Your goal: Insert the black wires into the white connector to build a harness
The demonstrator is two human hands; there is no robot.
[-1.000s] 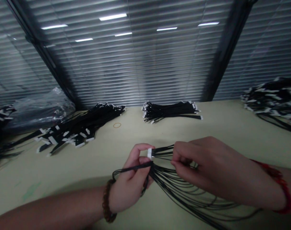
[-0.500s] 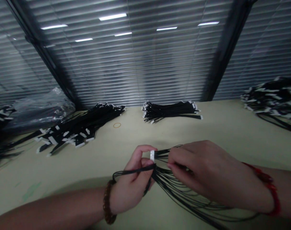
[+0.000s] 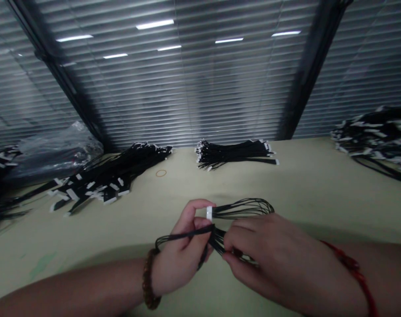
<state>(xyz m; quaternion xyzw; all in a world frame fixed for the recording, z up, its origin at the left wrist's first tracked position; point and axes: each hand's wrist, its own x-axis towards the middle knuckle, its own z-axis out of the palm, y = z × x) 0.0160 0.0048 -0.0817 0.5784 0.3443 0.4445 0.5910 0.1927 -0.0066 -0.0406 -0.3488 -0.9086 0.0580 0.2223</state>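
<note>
My left hand [image 3: 183,264] is closed on a wire harness, its index finger and thumb at a small white connector [image 3: 209,213]. Thin black wires [image 3: 243,208] run right from that connector and curve round in a loop behind my right hand. A second black strand crosses the left thumb and loops back toward the wrist. My right hand [image 3: 269,255] pinches the lower fan of black wires [image 3: 217,240], just right of the left fingertips. The far ends of these wires are hidden behind the right hand.
Bundled harnesses [image 3: 236,152] lie at the back middle of the table [image 3: 147,233]. A loose harness pile [image 3: 104,176] and a clear plastic bag [image 3: 61,149] sit left, another pile [image 3: 379,136] right. A rubber band [image 3: 161,173] lies between. Window blinds [image 3: 200,88] stand behind.
My right hand has moved down and slightly left, from the upper wires at the connector to the lower wires. The upper wires now show as an open loop. My left hand stays in place.
</note>
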